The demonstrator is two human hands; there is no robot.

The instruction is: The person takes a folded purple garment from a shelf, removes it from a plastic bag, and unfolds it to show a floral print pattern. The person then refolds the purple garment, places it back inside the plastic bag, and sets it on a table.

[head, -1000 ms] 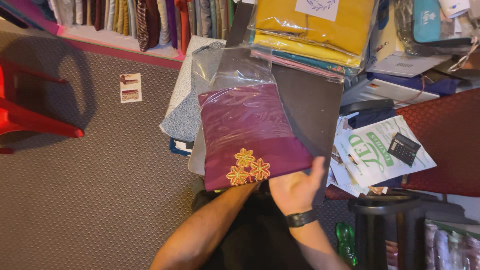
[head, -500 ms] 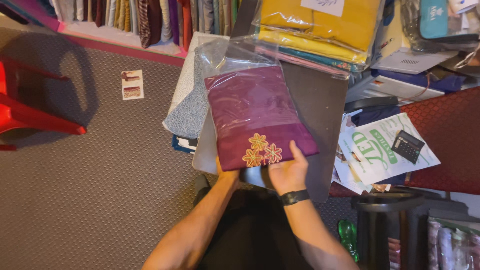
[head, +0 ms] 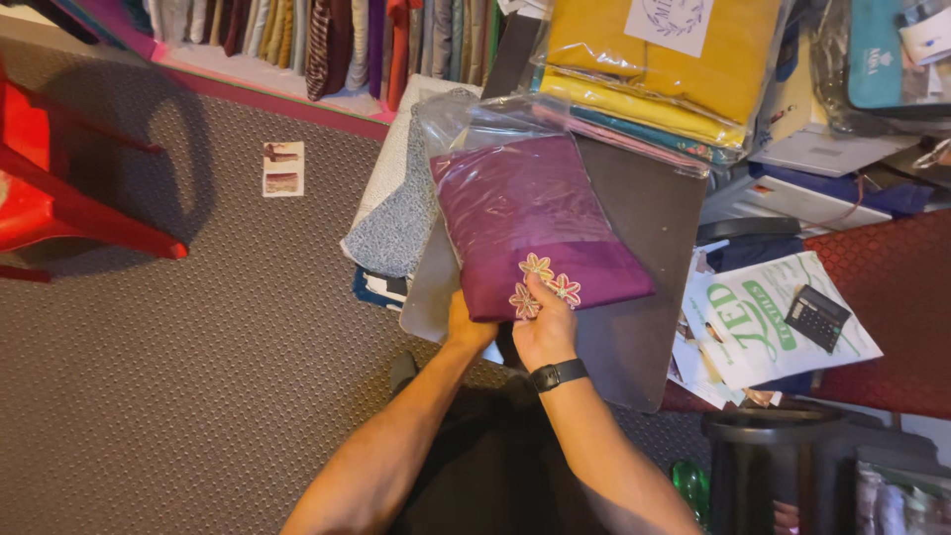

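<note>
A folded maroon cloth (head: 530, 223) with orange embroidered flowers lies half inside a clear plastic bag (head: 475, 124), on a grey board (head: 644, 248). My right hand (head: 543, 332) grips the cloth's near edge with the thumb on the flowers. To its left, my left hand (head: 466, 329) holds the same near edge from underneath; its fingers are hidden by the cloth. A black watch sits on my right wrist.
Bagged yellow and teal fabrics (head: 654, 69) are stacked beyond the board. A blue-white patterned cloth (head: 391, 223) lies left of it. Papers and a black calculator (head: 817, 317) sit to the right. A red chair (head: 69, 198) stands at left, a black stool (head: 773, 436) at lower right.
My right hand moved from the cloth's right corner to its near edge and closed on it. My left hand came up under that edge. The cloth slid farther into the bag.
</note>
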